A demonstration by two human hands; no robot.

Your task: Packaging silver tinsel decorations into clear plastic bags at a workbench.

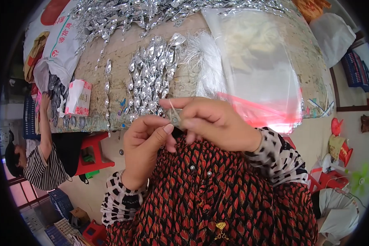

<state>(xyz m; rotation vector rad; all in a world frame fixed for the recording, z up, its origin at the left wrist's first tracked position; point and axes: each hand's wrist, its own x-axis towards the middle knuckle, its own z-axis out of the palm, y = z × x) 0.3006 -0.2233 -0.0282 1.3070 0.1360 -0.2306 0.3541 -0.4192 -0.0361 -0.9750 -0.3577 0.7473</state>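
In front of my chest, at the table's near edge, both hands meet around a thin white string (174,110). My left hand (146,137) has its thumb and index finger pinched on it. My right hand (219,125) is closed on the string too, its index finger stretched to the left. Just beyond my fingers lies a row of shiny silver twisted strands (151,78). Right of them is a bundle of loose white strings (209,65). Part of the string is hidden behind my fingers.
Clear plastic bags (262,69) with a pink-red edge lie at the right. More silver strands (123,16) are heaped at the back. A single strand (107,90) and a tissue box (78,97) lie left. A co-worker (43,160) reaches in beside a red stool (93,153).
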